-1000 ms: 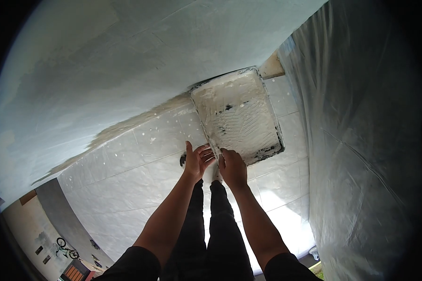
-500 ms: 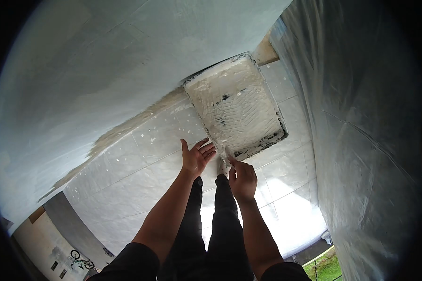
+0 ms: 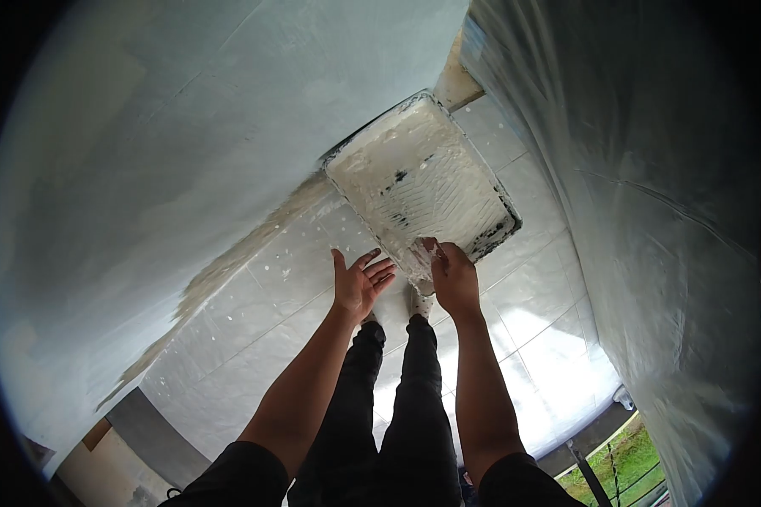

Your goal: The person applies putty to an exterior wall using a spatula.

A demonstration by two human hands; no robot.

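A paint tray [image 3: 507,209] with black-marked edges sits below the wall, coated in thick off-white paint [image 3: 435,182] with ridges pressed into its sloping part. Closed at the tray's near edge, my right hand [image 3: 457,283] grips a short, whitish, paint-smeared tool [image 3: 418,258]. The fingers hide most of it, so its exact kind does not show. To the left of the tray's near corner, my left hand [image 3: 359,286] is open, fingers spread and palm turned up, with nothing in it.
On the left rises a pale, partly coated wall [image 3: 186,144] with a rough strip along its foot. Clear plastic sheeting [image 3: 643,245] hangs on the right. Paint spots dot the grey tiled floor [image 3: 262,313]. My feet [image 3: 421,304] stand close below the tray.
My right hand has moved up and right along the tray's near edge, bringing the smeared tool over the tray's corner. My left hand stays open in nearly the same place.
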